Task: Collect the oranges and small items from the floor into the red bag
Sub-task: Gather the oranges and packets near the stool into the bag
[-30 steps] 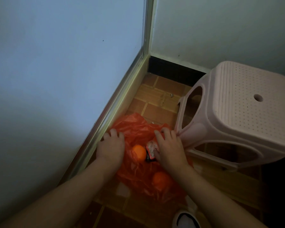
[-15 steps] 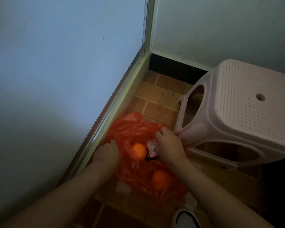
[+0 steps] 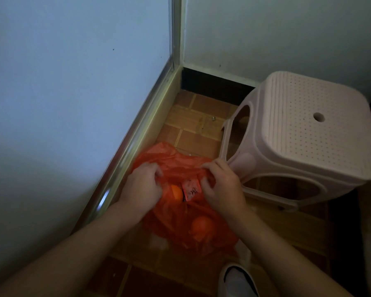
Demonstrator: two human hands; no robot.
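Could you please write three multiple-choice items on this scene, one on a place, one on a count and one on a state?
1. Where is the stool?
A. right of the bag
B. left of the bag
C. on the bag

2. How many oranges show?
A. one
B. two
C. four

3. What is the left hand doing?
A. lying flat on the floor
B. gripping the bag
C. holding the stool

Key: 1 A, it stands beside the right hand. 2 B, one orange between the hands, another nearer the camera. 3 B, its fingers curl into the plastic.
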